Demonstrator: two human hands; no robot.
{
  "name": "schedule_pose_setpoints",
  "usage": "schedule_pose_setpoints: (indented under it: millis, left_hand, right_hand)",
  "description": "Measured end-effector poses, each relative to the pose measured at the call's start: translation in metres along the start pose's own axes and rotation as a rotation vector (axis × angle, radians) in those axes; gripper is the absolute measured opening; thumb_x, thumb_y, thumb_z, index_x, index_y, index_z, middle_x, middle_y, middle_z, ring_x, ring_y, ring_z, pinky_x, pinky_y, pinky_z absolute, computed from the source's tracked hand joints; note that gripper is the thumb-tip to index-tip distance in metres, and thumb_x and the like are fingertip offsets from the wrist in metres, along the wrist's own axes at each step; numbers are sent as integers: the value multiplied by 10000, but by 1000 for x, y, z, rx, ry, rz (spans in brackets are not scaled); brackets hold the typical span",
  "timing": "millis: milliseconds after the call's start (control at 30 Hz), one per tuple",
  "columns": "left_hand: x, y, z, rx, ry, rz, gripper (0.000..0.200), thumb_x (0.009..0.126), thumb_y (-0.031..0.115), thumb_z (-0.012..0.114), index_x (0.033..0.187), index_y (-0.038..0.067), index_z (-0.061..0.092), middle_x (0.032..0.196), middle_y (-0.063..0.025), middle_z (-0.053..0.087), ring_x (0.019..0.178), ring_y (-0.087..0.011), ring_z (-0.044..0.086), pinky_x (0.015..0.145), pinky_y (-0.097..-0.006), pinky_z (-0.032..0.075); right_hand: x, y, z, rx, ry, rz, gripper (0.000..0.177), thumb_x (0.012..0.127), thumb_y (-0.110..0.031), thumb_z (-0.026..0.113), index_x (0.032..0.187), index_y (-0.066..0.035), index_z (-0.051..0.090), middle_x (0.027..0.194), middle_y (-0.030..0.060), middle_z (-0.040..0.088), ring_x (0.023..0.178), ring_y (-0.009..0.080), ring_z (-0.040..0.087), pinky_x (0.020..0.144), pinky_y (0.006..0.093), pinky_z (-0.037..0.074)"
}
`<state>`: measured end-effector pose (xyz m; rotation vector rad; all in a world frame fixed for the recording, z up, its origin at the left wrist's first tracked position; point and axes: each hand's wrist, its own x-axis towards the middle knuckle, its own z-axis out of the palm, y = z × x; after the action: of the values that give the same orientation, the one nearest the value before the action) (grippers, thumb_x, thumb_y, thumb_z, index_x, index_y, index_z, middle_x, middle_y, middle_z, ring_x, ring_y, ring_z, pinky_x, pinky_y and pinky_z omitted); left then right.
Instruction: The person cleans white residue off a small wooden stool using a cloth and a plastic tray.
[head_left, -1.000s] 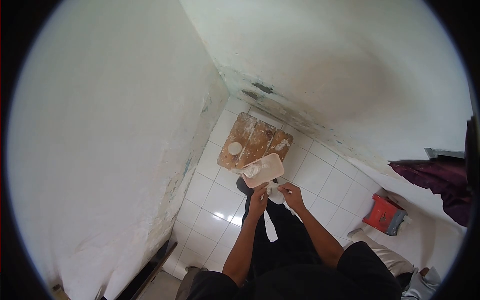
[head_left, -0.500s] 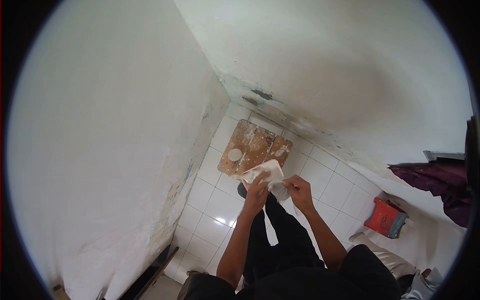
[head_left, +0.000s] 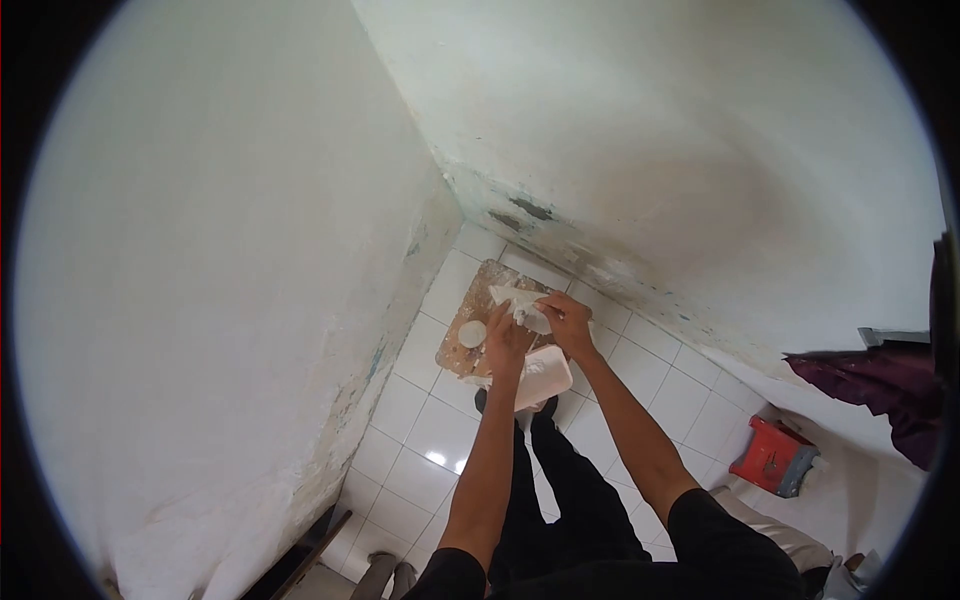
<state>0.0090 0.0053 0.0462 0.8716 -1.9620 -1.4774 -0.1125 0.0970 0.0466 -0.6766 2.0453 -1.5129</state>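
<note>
A crumpled white plastic bag (head_left: 515, 296) is stretched between my two hands above a worn, white-spattered wooden stool (head_left: 487, 278). My left hand (head_left: 506, 345) grips its near left side. On the bag's right edge, the fingers of my right hand (head_left: 568, 324) are pinched together. Just below the hands, a pale pink tray (head_left: 546, 378) with whitish material inside sits at the stool's near edge, partly covered by my left forearm. A round white lid-like disc (head_left: 472, 334) lies on the stool, left of my left hand.
White floor tiles (head_left: 400, 415) surround the stool, and my feet stand close to it. Walls with peeling paint (head_left: 533, 209) meet in the corner beyond. At the right are a red and grey container (head_left: 775, 456) and a hanging maroon cloth (head_left: 865, 390).
Both hands have moved away from my body with the bag, from over the tray to over the stool. The tray is now more exposed.
</note>
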Motion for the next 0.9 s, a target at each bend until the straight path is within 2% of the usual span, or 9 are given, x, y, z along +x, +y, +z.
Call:
schedule_pose_setpoints:
  millis: [67, 167, 200, 400, 467, 567, 667, 800, 900]
  left_hand:
    - [-10, -29, 11, 211, 57, -53, 299, 956, 15, 560, 1231, -12, 672, 1371, -228, 596, 1260, -389, 593, 1037, -417, 483]
    - [-22, -84, 26, 282, 78, -157, 293, 936, 40, 595, 1211, -24, 674, 1353, -239, 604, 1199, -402, 623, 992, -431, 507]
    - [-22, -88, 26, 282, 77, -160, 293, 936, 40, 595, 1211, -24, 674, 1353, -239, 604, 1199, -402, 623, 992, -431, 507]
    - [-24, -59, 23, 237, 178, -259, 265, 920, 55, 619, 1163, -28, 686, 1218, -241, 636, 1175, -362, 638, 950, -434, 520]
    - [-26, -60, 29, 191, 211, -315, 306, 877, 26, 633, 1174, -40, 671, 1143, -239, 627, 999, -407, 660, 884, -447, 542]
    - [-28, -80, 36, 236, 163, -258, 335, 866, 36, 639, 1192, -33, 671, 1131, -237, 666, 999, -333, 710, 851, -434, 549]
    - [-31, -87, 44, 117, 205, -354, 306, 833, -26, 651, 1139, -39, 665, 1129, -252, 638, 997, -401, 664, 880, -442, 543]
    - [-37, -94, 41, 228, 186, -396, 281, 825, -35, 646, 1105, -33, 670, 1110, -241, 649, 1000, -397, 665, 885, -448, 540]
    - [-41, -100, 39, 102, 219, -362, 289, 829, -34, 633, 1115, -28, 665, 1105, -233, 650, 996, -394, 667, 885, -449, 538]
  right_hand:
    - [4, 32, 9, -46, 7, -71, 127, 904, -48, 719, 1003, 27, 740, 944, 108, 704, 813, 176, 642, 753, 305, 487]
    - [2, 62, 23, -79, 0, -110, 132, 894, -59, 717, 998, 17, 745, 921, 136, 709, 818, 240, 669, 760, 342, 505]
    - [2, 64, 28, -64, -12, -79, 135, 890, -71, 716, 994, 9, 747, 888, 143, 702, 821, 277, 680, 757, 361, 512]
    - [-3, 67, 34, -100, -29, -30, 162, 889, 3, 690, 1046, 15, 728, 959, 155, 704, 922, 257, 691, 832, 348, 527]
    - [-6, 70, 35, -117, -22, -43, 192, 881, 22, 679, 1069, 12, 717, 995, 154, 697, 942, 269, 687, 853, 355, 528]
    - [-10, 82, 31, -193, -14, -77, 245, 860, 52, 668, 1097, 0, 703, 1070, 147, 682, 996, 295, 671, 897, 371, 526]
    - [-13, 82, 28, -224, -24, -98, 263, 833, 61, 681, 1082, -19, 706, 1119, 132, 670, 1060, 317, 646, 931, 384, 518]
    - [-15, 84, 26, -212, -51, -141, 251, 806, 50, 718, 1037, -48, 722, 1139, 112, 661, 1125, 310, 618, 964, 387, 499]
    - [-17, 82, 24, -240, -59, -124, 259, 787, 42, 735, 1026, -58, 730, 1143, 105, 660, 1121, 310, 615, 977, 390, 489]
